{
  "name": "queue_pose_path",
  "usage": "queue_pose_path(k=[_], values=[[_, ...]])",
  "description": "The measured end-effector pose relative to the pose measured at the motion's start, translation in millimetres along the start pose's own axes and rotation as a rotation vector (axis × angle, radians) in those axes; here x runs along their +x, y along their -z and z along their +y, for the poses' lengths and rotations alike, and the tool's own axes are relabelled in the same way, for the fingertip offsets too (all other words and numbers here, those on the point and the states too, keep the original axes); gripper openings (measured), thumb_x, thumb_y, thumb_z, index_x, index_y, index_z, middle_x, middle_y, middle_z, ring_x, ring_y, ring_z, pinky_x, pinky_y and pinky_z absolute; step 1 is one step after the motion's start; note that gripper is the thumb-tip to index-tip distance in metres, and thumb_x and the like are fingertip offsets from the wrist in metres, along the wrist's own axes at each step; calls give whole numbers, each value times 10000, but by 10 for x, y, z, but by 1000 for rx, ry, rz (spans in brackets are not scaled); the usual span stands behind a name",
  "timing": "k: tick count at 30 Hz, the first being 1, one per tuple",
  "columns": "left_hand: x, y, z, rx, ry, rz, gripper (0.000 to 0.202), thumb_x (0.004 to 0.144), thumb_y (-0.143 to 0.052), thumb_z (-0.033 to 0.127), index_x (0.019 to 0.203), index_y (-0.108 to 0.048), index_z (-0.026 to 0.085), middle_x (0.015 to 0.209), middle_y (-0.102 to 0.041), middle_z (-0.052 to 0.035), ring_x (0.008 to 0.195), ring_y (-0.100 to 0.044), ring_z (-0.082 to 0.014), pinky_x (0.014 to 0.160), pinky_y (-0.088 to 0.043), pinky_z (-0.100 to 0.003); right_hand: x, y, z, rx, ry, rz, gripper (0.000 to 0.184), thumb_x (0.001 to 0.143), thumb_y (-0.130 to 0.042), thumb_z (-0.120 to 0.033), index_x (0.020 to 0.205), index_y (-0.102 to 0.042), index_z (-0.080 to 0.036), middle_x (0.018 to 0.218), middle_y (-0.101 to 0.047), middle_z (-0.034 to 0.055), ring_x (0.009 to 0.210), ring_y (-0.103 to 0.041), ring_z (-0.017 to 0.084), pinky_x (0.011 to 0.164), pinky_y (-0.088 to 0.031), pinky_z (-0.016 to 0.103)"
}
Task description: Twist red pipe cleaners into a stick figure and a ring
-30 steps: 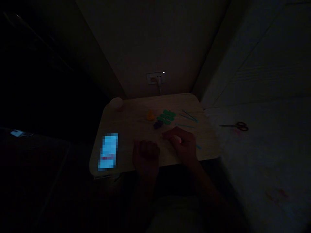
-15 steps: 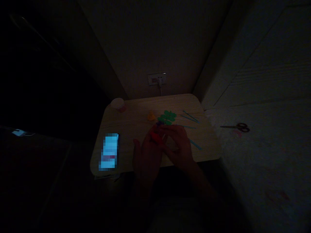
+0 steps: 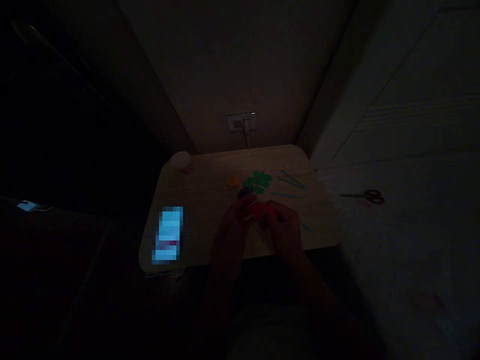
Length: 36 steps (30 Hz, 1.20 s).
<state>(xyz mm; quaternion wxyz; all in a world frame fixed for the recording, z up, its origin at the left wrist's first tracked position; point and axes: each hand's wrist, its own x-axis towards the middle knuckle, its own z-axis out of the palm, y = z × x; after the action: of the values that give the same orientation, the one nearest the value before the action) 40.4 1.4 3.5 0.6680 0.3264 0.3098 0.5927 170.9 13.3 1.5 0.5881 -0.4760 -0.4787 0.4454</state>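
Observation:
The room is very dark. My left hand (image 3: 232, 227) and my right hand (image 3: 285, 227) meet over the near edge of a small wooden table (image 3: 210, 200), fingers curled around a small red piece (image 3: 259, 210) held between them. Just beyond the hands lie a cluster of green pieces (image 3: 258, 181), a purple piece (image 3: 244, 191) and an orange piece (image 3: 232, 179). Thin teal sticks (image 3: 292, 181) lie to the right of the green pieces.
A lit phone (image 3: 168, 234) rests on the table's near left. A small pale cup (image 3: 180, 160) stands at the far left corner. A wall socket (image 3: 241, 121) sits behind the table. Red-handled scissors (image 3: 362, 196) lie on the pale surface to the right.
A second ago my hands rested apart as loose fists on the table. They have since come together, and the red piece now shows between their fingers.

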Motion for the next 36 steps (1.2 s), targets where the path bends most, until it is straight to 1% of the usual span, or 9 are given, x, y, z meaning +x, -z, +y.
queue_pose_path(k=[5, 10, 16, 20, 24, 27, 30, 33, 36], values=[[40, 56, -2, 239, -102, 23, 360, 853, -827, 379, 1184, -797, 241, 1282, -771, -111, 1168, -718, -289, 983, -579, -376, -3, -30, 4, 217, -255, -149, 435, 823, -766, -621, 711, -713, -205, 600, -599, -4, 521, -507, 127, 487, -443, 252], [49, 186, 1, 387, -91, 69, 337, 836, -852, 341, 1149, -818, 222, 1181, -807, -106, 1076, -751, -273, 938, -601, -357, -59, -18, 56, 388, -394, -224, 486, 787, -786, -670, 769, -731, -188, 643, -622, 4, 541, -554, 127, 459, -476, 234], [82, 303, -52, 419, -149, 235, 328, 743, -917, 364, 1025, -840, 216, 1061, -831, -89, 957, -775, -249, 838, -621, -332, -29, 17, -19, 303, -333, -226, 400, 753, -874, -504, 1025, -809, -219, 678, -704, -7, 551, -603, 122, 477, -507, 214], [92, 318, -62, 443, -164, 293, 244, 658, -943, 305, 839, -824, 193, 887, -827, -76, 838, -777, -252, 748, -628, -340, -25, 11, -16, 204, -299, -193, 289, 661, -940, -409, 833, -805, -220, 634, -704, -18, 522, -597, 118, 484, -517, 224], [113, 306, -86, 397, -231, 276, 204, 629, -937, 278, 693, -762, 195, 796, -802, -52, 789, -765, -236, 736, -620, -346, -52, 3, 46, 176, -311, -153, 257, 683, -926, -414, 702, -775, -207, 571, -704, 4, 484, -591, 125, 478, -487, 236], [143, 312, -116, 353, -231, 317, 281, 609, -939, 288, 601, -676, 188, 744, -781, -42, 744, -750, -223, 682, -601, -329, -50, -6, 98, 160, -324, -141, 303, 695, -920, -424, 628, -726, -202, 508, -665, -1, 449, -566, 121, 457, -450, 229], [165, 343, -117, 410, -181, 363, 274, 617, -915, 270, 597, -656, 182, 730, -775, -39, 729, -739, -214, 689, -595, -323, -19, -5, 159, 168, -350, -153, 388, 692, -921, -464, 589, -654, -203, 518, -672, 5, 442, -566, 120, 455, -449, 228], [161, 370, -72, 516, -138, 344, 168, 647, -874, 246, 691, -726, 179, 758, -782, -43, 735, -728, -204, 709, -583, -309, 13, 34, 223, 116, -340, -193, 409, 737, -887, -504, 619, -636, -203, 543, -682, 11, 474, -595, 135, 476, -467, 236], [148, 388, -42, 561, -112, 303, 183, 668, -868, 259, 795, -758, 184, 838, -795, -54, 797, -735, -209, 749, -583, -305, 17, 91, 260, -74, -206, -216, 272, 843, -813, -450, 829, -740, -188, 733, -769, 44, 647, -694, 174, 590, -539, 263]])
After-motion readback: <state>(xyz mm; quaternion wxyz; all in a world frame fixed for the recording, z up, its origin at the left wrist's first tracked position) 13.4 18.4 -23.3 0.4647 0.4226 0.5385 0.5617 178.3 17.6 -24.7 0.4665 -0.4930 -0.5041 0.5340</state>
